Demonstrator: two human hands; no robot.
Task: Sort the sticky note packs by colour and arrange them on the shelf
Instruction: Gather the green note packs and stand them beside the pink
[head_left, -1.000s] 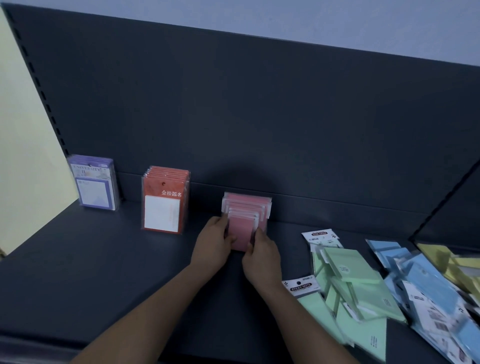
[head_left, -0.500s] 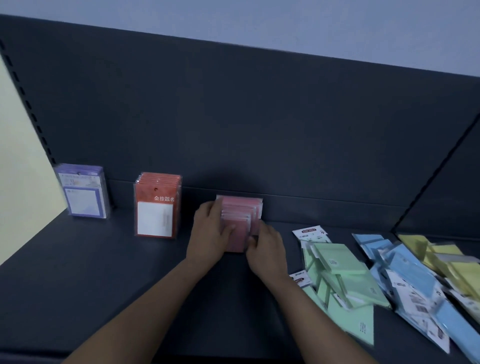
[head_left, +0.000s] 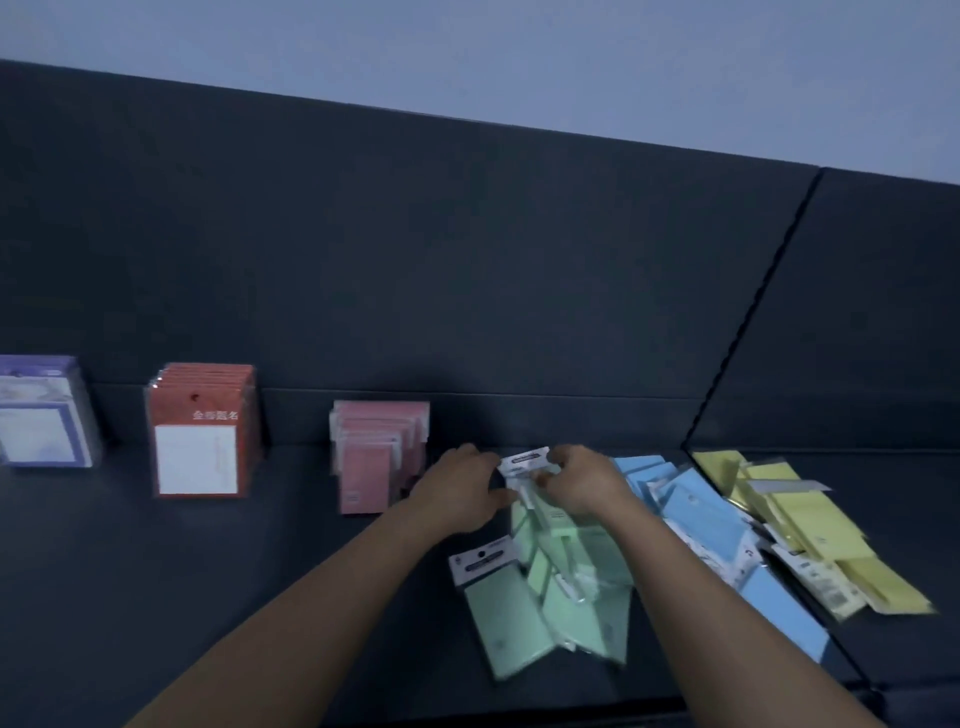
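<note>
Upright rows of packs stand against the shelf's back: purple packs (head_left: 44, 415), red packs (head_left: 202, 434) and pink packs (head_left: 382, 454). A loose heap of green packs (head_left: 561, 587) lies in front of me. My left hand (head_left: 462, 491) and my right hand (head_left: 587, 480) rest on the far end of that heap, both with fingers curled on the white header of the top green pack (head_left: 527, 465). The pack's lower part is hidden under my right hand. Blue packs (head_left: 711, 525) and yellow packs (head_left: 795, 514) lie scattered further right.
The dark shelf board (head_left: 156, 571) runs from left to right with a low back ledge and a dark back panel (head_left: 467, 260) above it. A seam between two panels (head_left: 753, 312) rises at the right. The shelf's front edge is at the bottom.
Both hands have let go of the pink packs, which now stand alone, and moved right onto the green heap. The camera has turned right and upward.
</note>
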